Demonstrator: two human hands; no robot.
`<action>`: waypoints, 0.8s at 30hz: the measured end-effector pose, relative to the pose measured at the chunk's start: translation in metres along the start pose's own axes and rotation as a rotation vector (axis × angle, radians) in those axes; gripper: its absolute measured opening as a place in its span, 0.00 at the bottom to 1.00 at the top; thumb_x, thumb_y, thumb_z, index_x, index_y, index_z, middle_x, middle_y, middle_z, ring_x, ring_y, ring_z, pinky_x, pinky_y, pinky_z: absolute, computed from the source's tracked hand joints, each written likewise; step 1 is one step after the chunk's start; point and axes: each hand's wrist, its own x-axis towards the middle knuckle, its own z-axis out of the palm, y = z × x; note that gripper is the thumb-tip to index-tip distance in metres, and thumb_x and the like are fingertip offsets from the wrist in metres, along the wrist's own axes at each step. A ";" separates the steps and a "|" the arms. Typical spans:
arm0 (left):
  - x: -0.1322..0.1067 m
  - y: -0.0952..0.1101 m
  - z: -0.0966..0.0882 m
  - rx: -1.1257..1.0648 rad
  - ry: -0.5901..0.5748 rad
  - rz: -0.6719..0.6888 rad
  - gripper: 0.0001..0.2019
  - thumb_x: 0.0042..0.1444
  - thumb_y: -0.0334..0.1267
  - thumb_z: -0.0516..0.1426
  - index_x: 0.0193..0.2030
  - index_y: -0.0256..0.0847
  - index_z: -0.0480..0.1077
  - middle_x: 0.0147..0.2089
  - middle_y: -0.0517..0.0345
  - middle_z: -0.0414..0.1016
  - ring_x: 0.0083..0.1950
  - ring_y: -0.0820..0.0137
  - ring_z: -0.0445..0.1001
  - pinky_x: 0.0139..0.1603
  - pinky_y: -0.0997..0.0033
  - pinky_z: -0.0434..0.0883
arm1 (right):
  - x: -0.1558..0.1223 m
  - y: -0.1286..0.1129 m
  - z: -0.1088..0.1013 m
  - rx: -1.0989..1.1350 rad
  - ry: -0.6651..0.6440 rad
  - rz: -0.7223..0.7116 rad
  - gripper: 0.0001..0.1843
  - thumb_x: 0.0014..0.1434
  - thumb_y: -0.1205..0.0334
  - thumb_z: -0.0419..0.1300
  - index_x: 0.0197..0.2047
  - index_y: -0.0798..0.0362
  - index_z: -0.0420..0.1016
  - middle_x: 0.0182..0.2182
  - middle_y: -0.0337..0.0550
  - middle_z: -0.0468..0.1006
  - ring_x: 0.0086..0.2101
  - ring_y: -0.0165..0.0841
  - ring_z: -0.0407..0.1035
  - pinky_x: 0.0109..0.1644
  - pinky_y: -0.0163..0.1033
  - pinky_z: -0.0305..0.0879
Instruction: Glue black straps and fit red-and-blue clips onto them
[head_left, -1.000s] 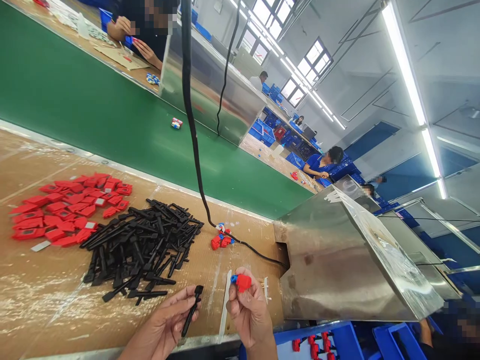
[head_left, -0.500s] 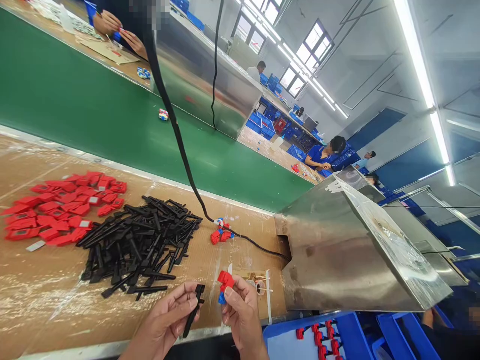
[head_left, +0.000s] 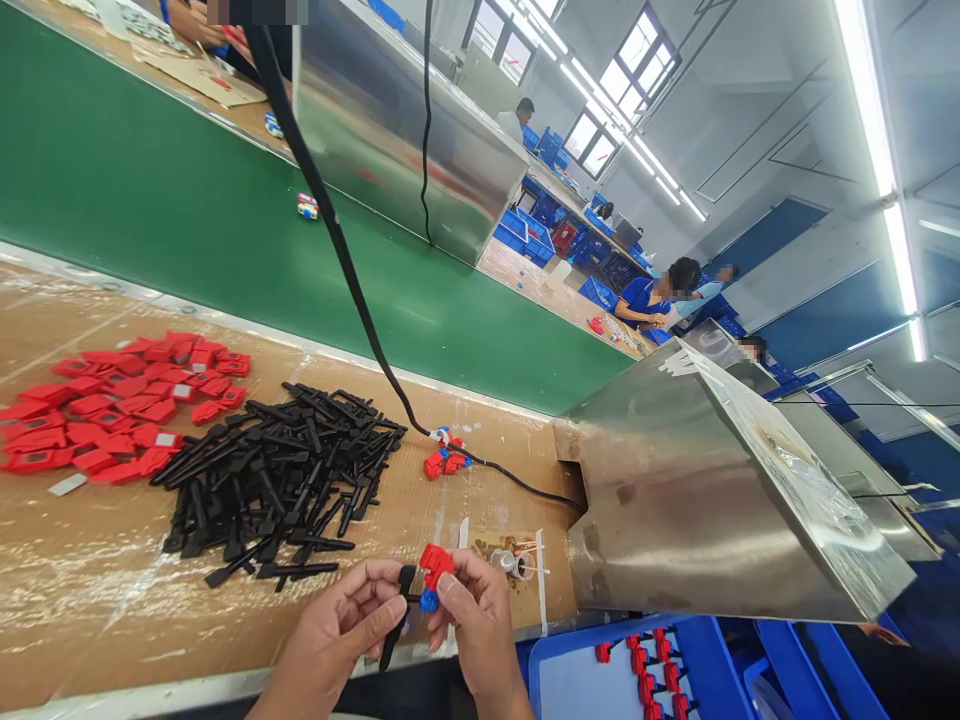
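Observation:
Pinched in my left hand (head_left: 352,620) is a black plastic stick-shaped part (head_left: 393,640) with a short side peg. My right hand (head_left: 480,615) holds a small red-and-blue plastic toy piece (head_left: 435,565), its blue end low. The black part's peg meets or nearly meets the blue end; whether it is inserted I cannot tell. Left of my hands lies a heap of similar black parts (head_left: 277,470). Beyond it is a pile of red plastic pieces (head_left: 120,400). A few red, blue and white toy pieces (head_left: 446,460) lie ahead of my hands.
Small cups (head_left: 517,565) with sticks stand right of my hands. A metal box (head_left: 697,500) rises at the right, with a black cable (head_left: 352,270) running to it. Below is a blue tray (head_left: 562,660) with red-and-black assemblies. A green conveyor belt (head_left: 225,250) passes behind; co-workers sit beyond.
My two hands have come together, bringing the black part's peg up to the red-and-blue piece. The camera view has shifted slightly.

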 end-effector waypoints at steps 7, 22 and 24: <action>-0.001 0.001 -0.003 0.146 0.037 0.094 0.30 0.30 0.66 0.76 0.30 0.42 0.81 0.23 0.60 0.75 0.25 0.68 0.66 0.22 0.74 0.65 | -0.007 0.001 0.006 -0.098 0.032 -0.079 0.29 0.56 0.34 0.69 0.40 0.54 0.86 0.24 0.37 0.69 0.20 0.26 0.64 0.21 0.31 0.70; 0.017 -0.027 -0.037 0.209 -0.167 0.103 0.24 0.45 0.62 0.72 0.36 0.42 0.83 0.22 0.61 0.74 0.23 0.71 0.63 0.20 0.76 0.58 | -0.020 0.033 0.017 -0.133 0.127 -0.221 0.23 0.65 0.40 0.64 0.51 0.48 0.85 0.34 0.38 0.68 0.23 0.24 0.66 0.20 0.28 0.70; 0.015 -0.025 -0.036 0.198 -0.150 0.086 0.24 0.45 0.62 0.72 0.36 0.42 0.82 0.23 0.61 0.74 0.24 0.71 0.63 0.21 0.77 0.59 | -0.021 0.042 0.015 -0.144 0.137 -0.232 0.23 0.66 0.41 0.63 0.54 0.47 0.84 0.37 0.40 0.69 0.24 0.25 0.67 0.21 0.29 0.72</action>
